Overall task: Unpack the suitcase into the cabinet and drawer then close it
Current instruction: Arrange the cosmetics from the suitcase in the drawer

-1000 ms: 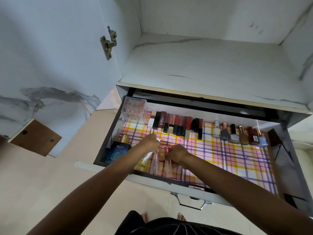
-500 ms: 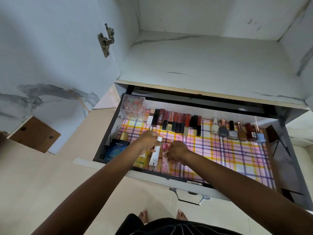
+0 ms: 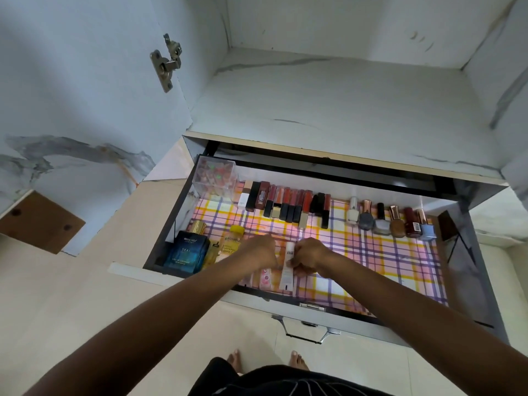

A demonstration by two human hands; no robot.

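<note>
The white tube [image 3: 287, 268] is at lower centre of the frame, near the front of the open drawer [image 3: 179, 215], with the right hand [image 3: 310, 257] pinching its upper part. Just to its left, the left hand [image 3: 263, 251] curls down above a pink tube [image 3: 265, 277]; whether it grips anything cannot be told. A blue box [image 3: 187, 252] stands at the drawer's left. Lipsticks [image 3: 285, 201] and nail polish bottles [image 3: 394, 221] line the back wall, below the cabinet shelf [image 3: 328, 104].

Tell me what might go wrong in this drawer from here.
The white tube pinched by the right hand may knock the pink tube beside it out of line. The nail polish bottles sit loose in a row; shutting the drawer hard could scatter them.
</note>
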